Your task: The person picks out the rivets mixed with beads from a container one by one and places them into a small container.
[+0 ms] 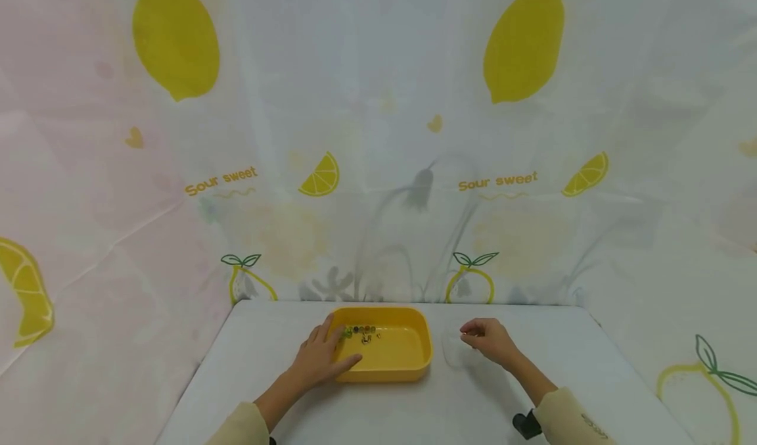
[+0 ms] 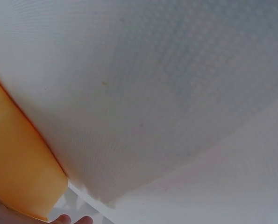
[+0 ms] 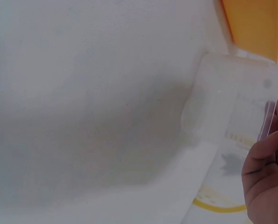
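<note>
A yellow tray (image 1: pixel 402 376) stands on the white table, with several small beads (image 1: pixel 362 330) inside: green ones by the left wall, darker and amber ones in a row, and small gold-coloured pieces below. My left hand (image 1: pixel 319 356) rests on the tray's left side, fingers extended over the rim and thumb reaching over the front edge. Right of the tray is a clear plastic container (image 3: pixel 223 98). At its opening, my right hand (image 1: pixel 493 342) pinches a tiny reddish thing (image 1: pixel 464 332) between bent fingertips. Its exact kind is too small to tell.
The white table (image 1: pixel 390 419) ends at a backdrop (image 1: pixel 378 234) printed with lemons. Dark straps (image 1: pixel 526 425) show at the right wrist. In the left wrist view, the tray's outer wall (image 2: pixel 22 158) rises beside the table surface.
</note>
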A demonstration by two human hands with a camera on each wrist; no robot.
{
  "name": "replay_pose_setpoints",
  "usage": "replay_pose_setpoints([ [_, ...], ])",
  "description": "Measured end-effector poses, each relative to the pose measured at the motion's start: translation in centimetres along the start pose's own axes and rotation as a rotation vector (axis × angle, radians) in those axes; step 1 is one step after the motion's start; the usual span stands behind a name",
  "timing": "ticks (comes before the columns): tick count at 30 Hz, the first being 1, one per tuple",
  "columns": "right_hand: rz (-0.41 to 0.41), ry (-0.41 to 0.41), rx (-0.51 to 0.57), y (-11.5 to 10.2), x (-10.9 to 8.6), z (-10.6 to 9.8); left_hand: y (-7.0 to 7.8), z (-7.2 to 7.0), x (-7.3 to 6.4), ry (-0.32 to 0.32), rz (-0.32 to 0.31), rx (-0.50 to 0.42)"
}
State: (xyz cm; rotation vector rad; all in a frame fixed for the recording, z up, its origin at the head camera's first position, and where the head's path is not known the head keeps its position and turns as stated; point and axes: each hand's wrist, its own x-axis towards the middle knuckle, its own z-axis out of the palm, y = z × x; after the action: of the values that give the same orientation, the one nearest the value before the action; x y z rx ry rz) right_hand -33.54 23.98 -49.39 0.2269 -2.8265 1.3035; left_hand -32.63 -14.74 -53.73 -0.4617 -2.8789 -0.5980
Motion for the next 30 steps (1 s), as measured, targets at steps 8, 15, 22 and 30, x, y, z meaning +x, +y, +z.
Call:
replay_pose_setpoints([
  [8, -0.004, 0.003, -0.019, 0.03, 0.13, 0.04, 0.09, -0.12, 0.04, -0.007, 0.004, 0.008],
  [15, -0.036, -0.011, -0.016, 0.22, 0.1, -0.02, 0.11, -0.05, 0.02, 0.003, 0.008, 0.007],
  [22, -0.024, -0.028, -0.038, 0.21, -0.09, 0.16, 0.06, 0.14, -0.04, -0.002, 0.01, -0.004],
  [30, -0.048, -0.022, -0.062, 0.04, -0.13, 0.19, 0.04, 0.05, 0.01, -0.005, -0.001, 0.007],
])
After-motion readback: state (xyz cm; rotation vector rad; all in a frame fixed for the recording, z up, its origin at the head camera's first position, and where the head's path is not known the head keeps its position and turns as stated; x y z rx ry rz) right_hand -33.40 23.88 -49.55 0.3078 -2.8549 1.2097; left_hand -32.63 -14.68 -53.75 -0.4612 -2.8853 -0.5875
